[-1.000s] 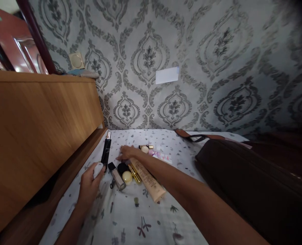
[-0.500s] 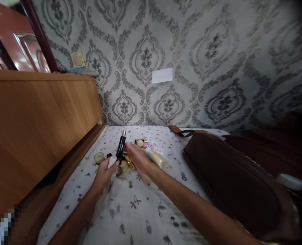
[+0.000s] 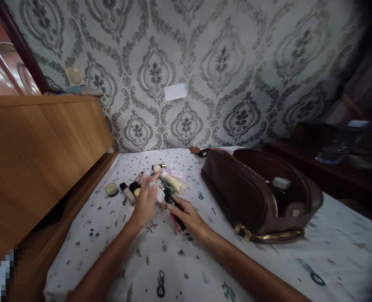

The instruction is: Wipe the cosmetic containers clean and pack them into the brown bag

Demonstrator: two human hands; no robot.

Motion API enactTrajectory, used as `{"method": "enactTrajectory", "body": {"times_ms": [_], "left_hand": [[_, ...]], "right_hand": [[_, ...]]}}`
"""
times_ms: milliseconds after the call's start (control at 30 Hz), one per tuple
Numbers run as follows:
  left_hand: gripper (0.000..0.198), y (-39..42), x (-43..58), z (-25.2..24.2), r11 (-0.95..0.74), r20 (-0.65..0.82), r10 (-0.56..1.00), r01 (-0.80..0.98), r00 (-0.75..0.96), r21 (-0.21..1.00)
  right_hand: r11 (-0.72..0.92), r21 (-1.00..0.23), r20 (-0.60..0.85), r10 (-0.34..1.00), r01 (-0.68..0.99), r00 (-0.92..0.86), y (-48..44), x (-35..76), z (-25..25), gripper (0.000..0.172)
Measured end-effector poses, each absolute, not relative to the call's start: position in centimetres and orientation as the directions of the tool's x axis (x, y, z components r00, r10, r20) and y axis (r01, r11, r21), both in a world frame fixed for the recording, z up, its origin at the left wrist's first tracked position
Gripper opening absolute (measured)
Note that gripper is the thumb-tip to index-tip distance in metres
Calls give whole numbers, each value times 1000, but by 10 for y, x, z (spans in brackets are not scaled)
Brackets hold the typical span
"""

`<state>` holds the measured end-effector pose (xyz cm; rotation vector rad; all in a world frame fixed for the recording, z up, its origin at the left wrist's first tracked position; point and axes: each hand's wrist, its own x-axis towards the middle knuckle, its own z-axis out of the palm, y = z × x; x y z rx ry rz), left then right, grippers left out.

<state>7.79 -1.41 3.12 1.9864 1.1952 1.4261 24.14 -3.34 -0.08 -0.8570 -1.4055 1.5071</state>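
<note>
My right hand [image 3: 188, 218] is closed around a slim black cosmetic bottle [image 3: 178, 214], which slants up and left. At its upper end my left hand [image 3: 145, 203], slightly blurred, pinches a crumpled white wipe [image 3: 157, 193] against or close beside the bottle; contact is hard to tell. Just beyond the hands lies a cluster of cosmetics, partly hidden by them. Among these are a pale yellow tube [image 3: 177, 183], a foundation bottle with a black cap [image 3: 128, 193] and a pinkish-white packet [image 3: 175, 173]. Left of them sits a round green jar [image 3: 111, 190].
An unzipped brown bag [image 3: 236, 188] stands at the right, holding a white-capped bottle [image 3: 282, 184]. The patterned white sheet [image 3: 186, 264] meets the papered wall behind and a wooden cabinet [image 3: 44, 147] at the left. A clear bottle [image 3: 336, 147] stands farther right.
The black bottle has passed from my left hand to my right and tilted over. My left hand keeps the wipe. The view has swung right, showing more of the bag.
</note>
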Motion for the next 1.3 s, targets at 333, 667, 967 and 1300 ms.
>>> {"method": "enactTrajectory", "body": {"times_ms": [333, 667, 967, 1300], "left_hand": [[29, 0, 83, 16, -316, 250, 945, 391, 211, 865], [33, 2, 79, 14, 136, -130, 989, -99, 66, 986], [34, -8, 65, 16, -272, 196, 937, 252, 290, 929], [36, 0, 64, 12, -250, 171, 952, 319, 255, 914]], "right_hand": [[506, -595, 325, 862, 624, -388, -41, 271, -6, 42], [350, -905, 244, 894, 243, -377, -27, 270, -15, 43], [-64, -996, -37, 925, -60, -379, -24, 271, -13, 49], [368, -907, 282, 893, 207, -351, -26, 277, -9, 33]]}}
